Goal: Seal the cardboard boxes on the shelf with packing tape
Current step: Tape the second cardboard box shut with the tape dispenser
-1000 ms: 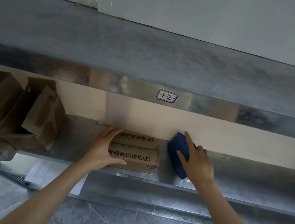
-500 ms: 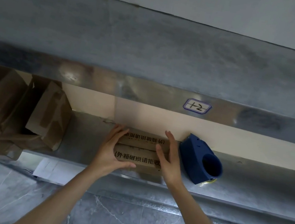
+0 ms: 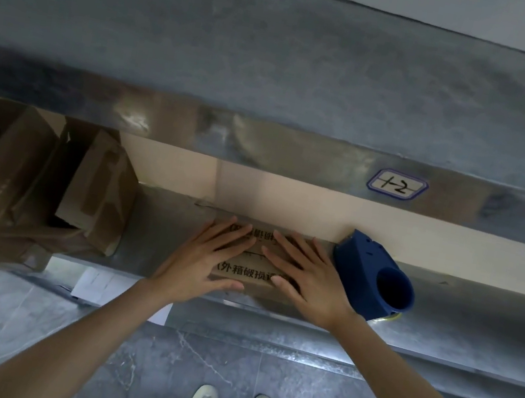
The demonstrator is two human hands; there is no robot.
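**Lower shelf, bay 1-2: flaps held down, tape not in hand**

Finding. One small cardboard box [image 3: 253,263] sits at the front edge of the lower metal shelf [image 3: 478,314], printed top face up, with a centre seam running left to right between its two flaps. It is the only closed box seen in this bay.

Hands. The left hand [image 3: 200,259] and the right hand [image 3: 305,275] both lie flat on the box top, fingers straight and spread, palms down. Neither grips anything. The left covers the left half and the right covers the right half, with fingertips reaching toward the far flap. In my judgement this placement presses the flaps level and closes the seam so that tape can bridge it cleanly.

Tool. A blue tape dispenser [image 3: 373,276] stands on the same shelf just beside the box on its right, close to the right hand but not held. Its position suggests it is parked within reach while both hands work. Whether it carries a roll cannot be confirmed — only a sliver of yellow shows at its base.

Seal status. No tape can be made out across the seam; the hands hide much of it, so this is not conclusive.

Other items. Opened boxes [image 3: 30,187] with raised flaps stand well apart to the left. A handwritten label [image 3: 397,185] reading "1-2" is fixed to the shelf edge above.

Risk. Lifting either hand may let a flap spring up.
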